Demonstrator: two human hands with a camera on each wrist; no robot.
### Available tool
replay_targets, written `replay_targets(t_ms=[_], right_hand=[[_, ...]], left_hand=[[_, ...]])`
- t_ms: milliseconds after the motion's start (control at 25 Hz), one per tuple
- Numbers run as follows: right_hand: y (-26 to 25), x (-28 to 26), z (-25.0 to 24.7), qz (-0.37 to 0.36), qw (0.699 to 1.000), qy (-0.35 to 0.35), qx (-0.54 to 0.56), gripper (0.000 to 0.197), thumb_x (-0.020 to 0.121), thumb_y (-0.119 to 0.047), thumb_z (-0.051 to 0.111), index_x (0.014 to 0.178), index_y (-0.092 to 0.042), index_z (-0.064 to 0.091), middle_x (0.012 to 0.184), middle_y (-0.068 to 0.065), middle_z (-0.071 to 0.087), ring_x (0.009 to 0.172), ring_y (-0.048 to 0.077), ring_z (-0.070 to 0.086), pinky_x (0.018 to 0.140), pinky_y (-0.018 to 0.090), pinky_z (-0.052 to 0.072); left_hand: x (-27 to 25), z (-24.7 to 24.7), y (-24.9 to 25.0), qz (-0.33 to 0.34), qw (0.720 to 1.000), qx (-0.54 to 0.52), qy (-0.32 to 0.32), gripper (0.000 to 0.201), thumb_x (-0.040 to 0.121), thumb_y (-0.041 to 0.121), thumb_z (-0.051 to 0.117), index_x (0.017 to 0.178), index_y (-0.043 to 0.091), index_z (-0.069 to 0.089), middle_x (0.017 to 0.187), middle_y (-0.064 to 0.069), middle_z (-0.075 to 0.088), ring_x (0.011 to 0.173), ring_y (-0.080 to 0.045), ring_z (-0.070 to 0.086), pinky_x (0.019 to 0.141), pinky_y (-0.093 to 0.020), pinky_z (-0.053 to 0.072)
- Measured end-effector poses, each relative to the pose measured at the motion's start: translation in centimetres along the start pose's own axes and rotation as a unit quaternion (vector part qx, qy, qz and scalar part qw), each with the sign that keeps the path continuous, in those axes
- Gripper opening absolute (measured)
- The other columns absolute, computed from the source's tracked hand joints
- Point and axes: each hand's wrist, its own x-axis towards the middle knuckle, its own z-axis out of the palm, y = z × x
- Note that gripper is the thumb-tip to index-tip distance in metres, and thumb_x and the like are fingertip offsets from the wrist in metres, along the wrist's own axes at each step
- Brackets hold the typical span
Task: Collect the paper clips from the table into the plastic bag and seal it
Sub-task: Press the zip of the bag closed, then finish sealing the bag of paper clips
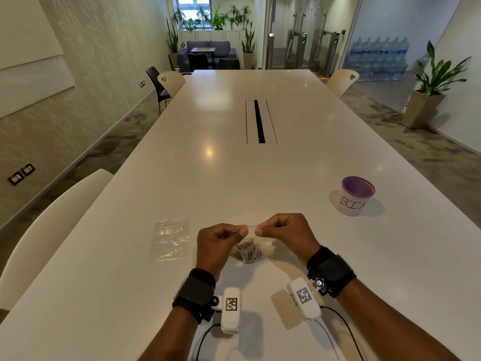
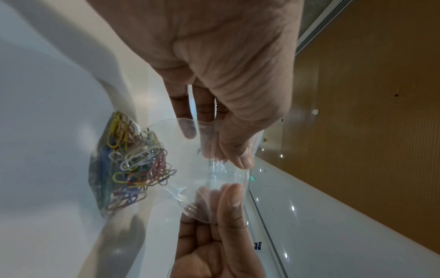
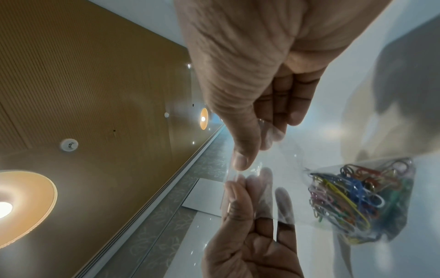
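A clear plastic bag hangs just above the white table, with a bunch of coloured paper clips in its bottom. My left hand pinches the left end of the bag's top strip between thumb and fingers. My right hand pinches the right end the same way, and the two thumbs nearly meet. In the left wrist view the clips bulge the bag below my left hand. In the right wrist view my right hand holds the bag above the clips.
A second clear bag lies flat and empty on the table to the left of my hands. At the right stands a purple-rimmed cup marked BIN. A cable slot runs down the table's middle. Chairs stand along the sides.
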Motion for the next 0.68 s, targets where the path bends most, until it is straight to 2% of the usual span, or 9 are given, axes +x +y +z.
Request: replay_targets(t_ms=[80, 160, 240, 320, 400, 480, 560, 680], right_hand=[[0.0, 0.1, -0.5, 0.000, 1.000, 0.001, -0.007, 0.020, 0.070, -0.007, 0.094, 0.083, 0.001, 0.081, 0.084, 0.009, 0.081, 0.077, 0.018, 0.076, 0.073, 0.024, 0.058], [0.0, 0.2, -0.8, -0.009, 1.000, -0.006, -0.016, 0.023, 0.068, -0.006, 0.095, 0.082, 0.004, 0.079, 0.083, 0.009, 0.080, 0.076, 0.017, 0.075, 0.071, 0.024, 0.058], [-0.2, 0.4, -0.9, -0.017, 1.000, -0.013, -0.023, 0.024, 0.068, -0.007, 0.095, 0.082, 0.003, 0.079, 0.083, 0.008, 0.081, 0.076, 0.017, 0.075, 0.072, 0.024, 0.058], [-0.6, 0.6, -1.2, -0.027, 0.999, -0.008, -0.023, 0.023, 0.070, -0.007, 0.094, 0.082, 0.003, 0.078, 0.083, 0.009, 0.081, 0.078, 0.017, 0.075, 0.074, 0.026, 0.059], [-1.1, 1.1, -2.0, -0.039, 0.999, 0.013, -0.010, 0.020, 0.074, -0.006, 0.092, 0.083, 0.004, 0.077, 0.084, 0.012, 0.080, 0.079, 0.019, 0.075, 0.080, 0.030, 0.061], [-1.4, 1.8, -3.7, -0.055, 0.997, 0.048, -0.010, 0.019, 0.077, -0.007, 0.090, 0.083, 0.003, 0.075, 0.086, 0.016, 0.079, 0.080, 0.022, 0.074, 0.084, 0.036, 0.062], [-1.7, 2.4, -5.8, -0.062, 0.992, 0.096, -0.043, 0.016, 0.079, -0.011, 0.089, 0.082, -0.002, 0.075, 0.087, 0.012, 0.079, 0.083, 0.025, 0.075, 0.086, 0.040, 0.062], [-1.3, 2.7, -8.7, -0.073, 0.978, 0.142, -0.133, 0.011, 0.082, -0.015, 0.087, 0.082, -0.013, 0.076, 0.090, -0.001, 0.080, 0.091, 0.020, 0.076, 0.091, 0.037, 0.062]], left_hand=[[-0.1, 0.1, 0.1, -0.006, 1.000, 0.001, -0.001, 0.008, 0.082, 0.007, 0.090, 0.090, 0.008, 0.088, 0.095, -0.014, 0.086, 0.091, -0.039, 0.082, 0.088, -0.066, 0.064], [-0.2, 0.2, 0.2, -0.009, 1.000, 0.005, -0.003, 0.009, 0.083, 0.008, 0.090, 0.092, 0.008, 0.088, 0.095, -0.013, 0.086, 0.092, -0.037, 0.083, 0.088, -0.064, 0.065], [-0.3, 0.4, 0.5, -0.008, 1.000, 0.006, -0.001, 0.011, 0.087, 0.016, 0.087, 0.096, 0.011, 0.089, 0.097, -0.008, 0.087, 0.094, -0.032, 0.084, 0.089, -0.057, 0.067], [-0.6, 0.2, 0.9, 0.002, 1.000, 0.007, 0.002, 0.021, 0.092, 0.030, 0.078, 0.102, 0.015, 0.088, 0.102, -0.002, 0.087, 0.101, -0.026, 0.083, 0.090, -0.045, 0.067], [-0.9, -0.4, 1.3, 0.006, 1.000, 0.000, 0.014, 0.026, 0.101, 0.031, 0.069, 0.109, 0.014, 0.087, 0.107, -0.002, 0.086, 0.105, -0.022, 0.082, 0.094, -0.039, 0.064], [-1.5, -1.5, 1.8, 0.011, 0.999, -0.008, 0.034, 0.023, 0.106, 0.022, 0.066, 0.112, 0.013, 0.086, 0.108, -0.005, 0.086, 0.105, -0.024, 0.081, 0.097, -0.042, 0.062], [-2.6, -2.8, 2.1, 0.014, 0.998, -0.004, 0.059, 0.024, 0.107, 0.020, 0.064, 0.107, 0.011, 0.086, 0.102, -0.010, 0.085, 0.101, -0.028, 0.080, 0.097, -0.046, 0.062], [-5.5, -5.1, 2.6, 0.015, 0.996, 0.000, 0.090, 0.025, 0.107, 0.019, 0.063, 0.100, 0.009, 0.085, 0.095, -0.015, 0.084, 0.095, -0.035, 0.078, 0.096, -0.050, 0.061]])
